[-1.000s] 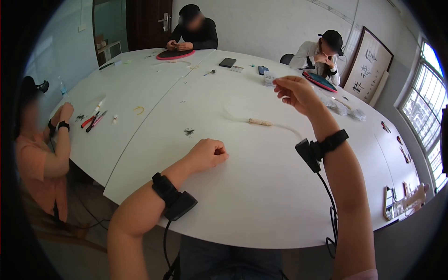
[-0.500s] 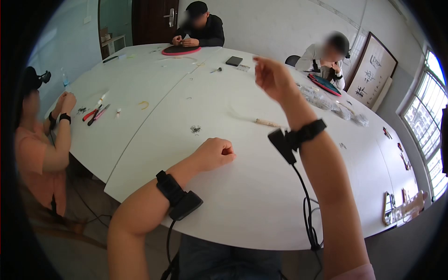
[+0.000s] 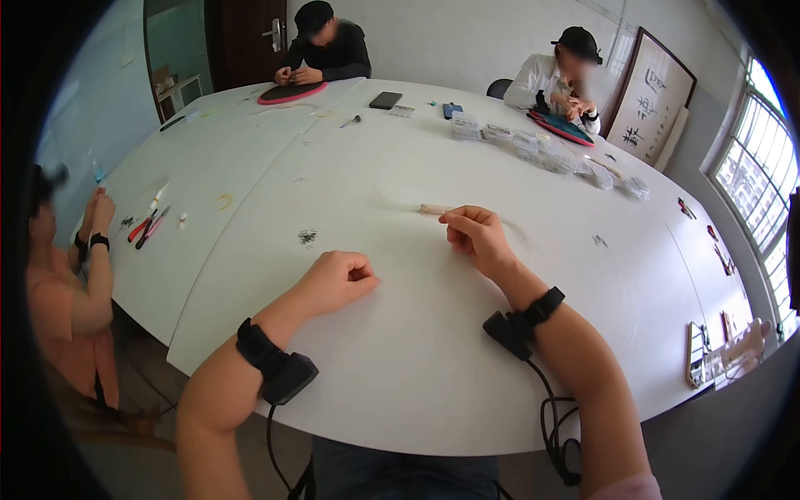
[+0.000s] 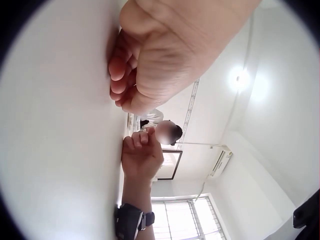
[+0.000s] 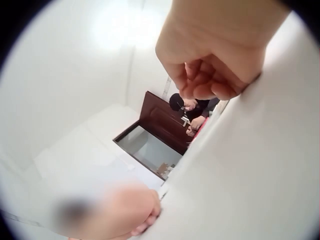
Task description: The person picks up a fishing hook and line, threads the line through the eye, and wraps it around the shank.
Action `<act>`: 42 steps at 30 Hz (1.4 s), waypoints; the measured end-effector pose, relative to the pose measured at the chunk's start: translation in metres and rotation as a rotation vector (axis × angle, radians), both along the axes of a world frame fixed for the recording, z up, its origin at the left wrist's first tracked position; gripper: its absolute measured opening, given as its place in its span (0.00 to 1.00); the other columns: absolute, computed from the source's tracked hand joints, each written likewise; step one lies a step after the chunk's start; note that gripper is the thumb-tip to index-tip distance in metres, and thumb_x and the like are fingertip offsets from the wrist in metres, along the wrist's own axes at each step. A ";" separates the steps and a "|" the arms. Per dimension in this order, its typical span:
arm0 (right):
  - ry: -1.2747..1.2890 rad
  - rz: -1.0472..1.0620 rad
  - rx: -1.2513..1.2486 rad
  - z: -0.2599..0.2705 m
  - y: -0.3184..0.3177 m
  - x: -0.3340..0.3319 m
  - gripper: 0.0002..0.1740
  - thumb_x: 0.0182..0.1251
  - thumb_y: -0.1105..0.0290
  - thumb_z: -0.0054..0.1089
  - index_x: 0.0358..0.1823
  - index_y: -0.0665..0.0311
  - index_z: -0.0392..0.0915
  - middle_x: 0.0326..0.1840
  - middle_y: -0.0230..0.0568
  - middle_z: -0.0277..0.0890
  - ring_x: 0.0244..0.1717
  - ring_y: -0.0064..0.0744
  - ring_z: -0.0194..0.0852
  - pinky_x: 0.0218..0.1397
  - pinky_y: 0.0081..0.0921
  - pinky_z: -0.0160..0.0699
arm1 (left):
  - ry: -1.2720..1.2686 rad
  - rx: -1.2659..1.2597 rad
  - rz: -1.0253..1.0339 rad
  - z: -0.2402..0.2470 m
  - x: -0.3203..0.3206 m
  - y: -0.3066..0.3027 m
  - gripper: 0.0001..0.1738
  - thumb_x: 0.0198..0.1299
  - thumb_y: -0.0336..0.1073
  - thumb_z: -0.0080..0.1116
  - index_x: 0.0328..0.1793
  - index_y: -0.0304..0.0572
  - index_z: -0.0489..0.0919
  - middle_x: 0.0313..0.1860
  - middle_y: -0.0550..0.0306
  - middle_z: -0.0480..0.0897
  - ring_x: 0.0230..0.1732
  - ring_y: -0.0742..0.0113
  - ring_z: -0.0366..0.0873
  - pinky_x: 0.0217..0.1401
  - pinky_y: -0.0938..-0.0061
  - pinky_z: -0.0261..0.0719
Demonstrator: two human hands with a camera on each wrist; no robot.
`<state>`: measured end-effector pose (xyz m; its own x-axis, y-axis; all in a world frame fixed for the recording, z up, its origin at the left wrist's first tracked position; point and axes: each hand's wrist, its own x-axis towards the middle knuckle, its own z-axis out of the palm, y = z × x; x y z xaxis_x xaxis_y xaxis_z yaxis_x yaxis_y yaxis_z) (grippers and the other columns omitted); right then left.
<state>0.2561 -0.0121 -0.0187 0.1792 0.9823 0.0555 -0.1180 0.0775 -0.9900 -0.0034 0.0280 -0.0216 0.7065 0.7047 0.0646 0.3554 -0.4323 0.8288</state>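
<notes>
While the left hand (image 3: 329, 279) rests on the white bench (image 3: 400, 367), its grip drawn nearly closed with fingers curled, the right hand (image 3: 477, 237) hangs slightly farther off, its grip narrowed too, thumb near forefinger; I cannot tell whether either has hold of something fine. From the left, red-handled pliers (image 3: 142, 227) lie well apart from both hands, a pile of dark bits (image 3: 308, 237) sits near the left hand on its far side, and a light-brown rod (image 3: 432, 209) lies behind the right fingertips, which partly cover it, contact unclear, with clear packets (image 3: 533, 148) at far right.
</notes>
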 end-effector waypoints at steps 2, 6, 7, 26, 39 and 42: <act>-0.049 -0.003 -0.005 -0.002 -0.005 -0.001 0.08 0.59 0.68 0.58 0.30 0.65 0.79 0.21 0.31 0.72 0.21 0.19 0.65 0.25 0.16 0.64 | 0.007 -0.034 0.005 0.002 0.000 -0.002 0.09 0.54 0.33 0.59 0.26 0.33 0.76 0.20 0.60 0.78 0.22 0.77 0.71 0.26 0.79 0.69; -0.087 -0.047 0.002 -0.004 -0.006 -0.001 0.09 0.59 0.67 0.59 0.30 0.66 0.78 0.21 0.30 0.72 0.21 0.19 0.65 0.25 0.16 0.65 | 0.015 -0.035 -0.009 0.003 0.001 -0.002 0.10 0.58 0.33 0.58 0.28 0.35 0.75 0.19 0.64 0.74 0.18 0.81 0.67 0.20 0.83 0.67; -0.091 -0.072 -0.007 -0.003 -0.005 -0.001 0.08 0.59 0.67 0.58 0.29 0.66 0.78 0.20 0.30 0.72 0.21 0.18 0.65 0.25 0.16 0.64 | 0.014 -0.054 -0.005 0.003 0.001 -0.002 0.10 0.58 0.33 0.58 0.28 0.35 0.75 0.19 0.64 0.74 0.18 0.81 0.67 0.19 0.83 0.67; -0.277 -0.430 0.075 -0.018 0.012 -0.022 0.08 0.56 0.70 0.57 0.28 0.67 0.78 0.16 0.30 0.70 0.17 0.16 0.62 0.20 0.16 0.59 | -0.002 -0.018 0.002 -0.003 0.000 0.001 0.10 0.55 0.33 0.59 0.25 0.35 0.75 0.18 0.63 0.75 0.19 0.78 0.68 0.23 0.80 0.67; -0.192 -0.070 0.023 -0.003 -0.016 -0.046 0.08 0.58 0.68 0.57 0.29 0.66 0.79 0.18 0.28 0.69 0.21 0.16 0.62 0.23 0.16 0.60 | -0.015 -0.051 0.024 -0.001 0.001 -0.003 0.08 0.56 0.32 0.56 0.29 0.34 0.75 0.21 0.63 0.76 0.19 0.79 0.68 0.22 0.82 0.68; -0.140 -0.101 0.018 -0.005 -0.018 -0.047 0.08 0.58 0.68 0.58 0.29 0.66 0.79 0.19 0.28 0.69 0.21 0.16 0.62 0.24 0.15 0.60 | -0.010 -0.044 0.015 0.000 0.001 -0.003 0.07 0.57 0.31 0.55 0.32 0.34 0.75 0.22 0.64 0.75 0.20 0.80 0.68 0.21 0.83 0.68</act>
